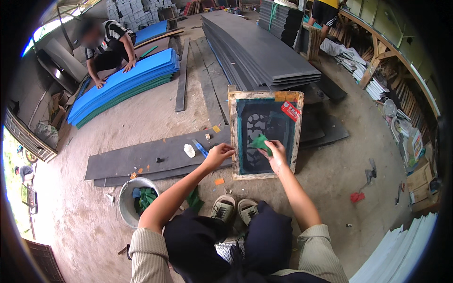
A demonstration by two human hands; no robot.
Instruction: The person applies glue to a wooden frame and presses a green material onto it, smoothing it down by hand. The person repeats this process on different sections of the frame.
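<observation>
green cloth [258, 143], one frame [298, 137], two hands [220, 153] [277, 154]

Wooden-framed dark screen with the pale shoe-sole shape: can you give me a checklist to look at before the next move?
1. Left hand at the left edge of the wooden-framed dark screen: ok.
2. Right hand holding the crumpled green cloth: ok.
3. Cloth pressed against the screen: cannot tell.
4. Round grey bucket standing upright: ok.
5. Long blue tool put away: not ok, it lies on the flat dark-grey sheet.
</observation>
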